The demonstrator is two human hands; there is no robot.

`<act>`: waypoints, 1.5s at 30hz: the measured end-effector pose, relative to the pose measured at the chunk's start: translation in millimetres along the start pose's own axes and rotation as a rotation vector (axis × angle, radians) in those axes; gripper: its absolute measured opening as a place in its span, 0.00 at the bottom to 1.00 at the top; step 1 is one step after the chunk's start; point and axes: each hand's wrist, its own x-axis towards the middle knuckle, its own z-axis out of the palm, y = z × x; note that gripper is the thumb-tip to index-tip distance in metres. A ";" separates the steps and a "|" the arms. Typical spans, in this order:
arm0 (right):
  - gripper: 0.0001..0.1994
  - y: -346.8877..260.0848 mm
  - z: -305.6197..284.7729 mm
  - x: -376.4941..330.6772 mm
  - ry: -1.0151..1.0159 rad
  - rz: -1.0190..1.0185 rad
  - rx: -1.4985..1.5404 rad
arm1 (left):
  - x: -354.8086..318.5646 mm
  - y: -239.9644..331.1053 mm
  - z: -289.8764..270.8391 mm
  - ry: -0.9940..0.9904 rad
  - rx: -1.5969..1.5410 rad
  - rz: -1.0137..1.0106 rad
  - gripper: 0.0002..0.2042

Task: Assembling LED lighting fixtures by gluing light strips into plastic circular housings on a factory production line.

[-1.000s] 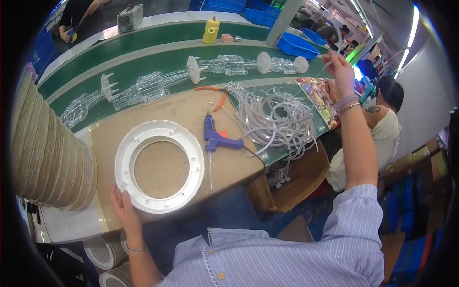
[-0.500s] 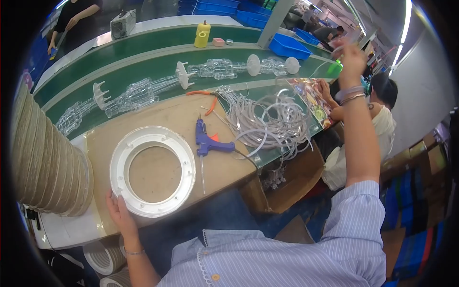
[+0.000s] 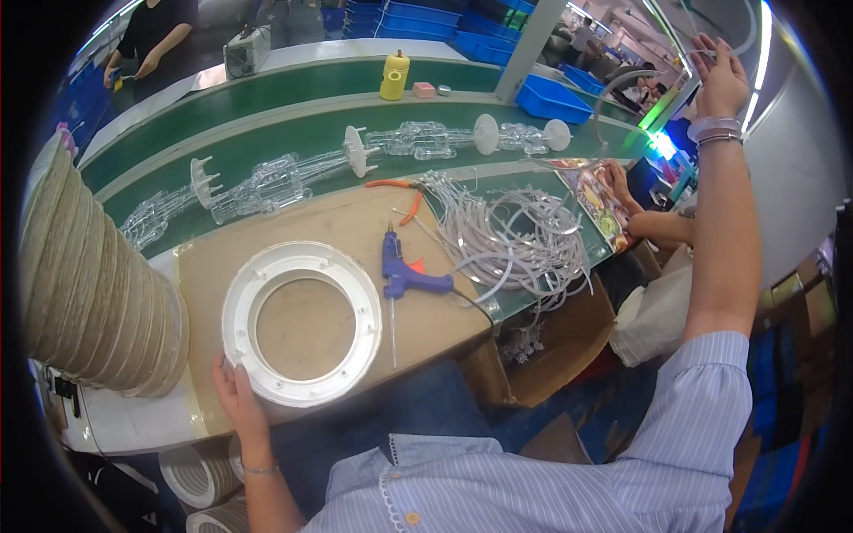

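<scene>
My left hand (image 3: pixel 238 400) rests at the lower left edge of a white plastic ring (image 3: pixel 364 333), its fingers stretched out and touching the rim. The ring lies flat on a brown board (image 3: pixel 426 333). High at the right, my raised right hand (image 3: pixel 721 87) is closed on a translucent flexible strip (image 3: pixel 751 43), which loops out from the fingers. Beside the ring is a blue hot glue gun (image 3: pixel 410 278) with an orange trigger. A tangled pile of similar pale strips with wire ends (image 3: pixel 520 235) lies to its right.
Orange-handled pliers (image 3: pixel 410 210) lie behind the glue gun. Clear plastic assemblies with white discs (image 3: pixel 275 182) line the green conveyor (image 3: pixel 320 124). A tall stack of rings (image 3: pixel 98 293) stands at left. A cardboard box (image 3: pixel 560 346) sits below the bench; a co-worker's arm (image 3: pixel 657 226) reaches in at right.
My right hand has risen farther up and to the right with the strip. My left hand stays at the ring's edge. The whole view has shifted slightly.
</scene>
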 end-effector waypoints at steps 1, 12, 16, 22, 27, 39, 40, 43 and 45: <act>0.11 5.4 0.5 -7.5 0.053 0.025 0.003 | -0.6 1.4 -1.3 -0.003 -0.006 0.004 0.17; 0.11 -14.3 5.1 37.2 0.068 -0.081 0.006 | -2.8 1.0 1.7 -0.065 -0.090 0.003 0.17; 0.09 0.2 32.9 -44.0 -0.120 0.211 -0.581 | -4.7 3.3 -6.1 -0.056 -0.072 0.013 0.17; 0.11 31.3 6.4 14.2 -0.241 0.165 -0.240 | -2.0 5.1 -1.9 -0.079 -0.098 -0.034 0.18; 0.14 -1.8 32.1 55.0 -0.004 -0.060 0.063 | -2.0 1.9 7.3 -0.004 -0.140 -0.033 0.18; 0.16 39.2 29.7 30.9 -0.130 0.122 -0.165 | -0.4 -7.5 -0.8 0.011 -0.081 -0.009 0.18; 0.16 53.0 28.1 31.6 -0.182 0.101 -0.213 | 0.5 -11.9 -2.4 0.006 -0.065 -0.002 0.18; 0.16 73.6 22.7 63.1 -0.206 0.109 -0.175 | 1.0 -15.9 0.4 0.015 -0.031 0.017 0.18; 0.15 49.5 20.8 74.2 -0.170 0.141 -0.107 | 0.4 -13.3 3.8 0.031 -0.051 0.021 0.19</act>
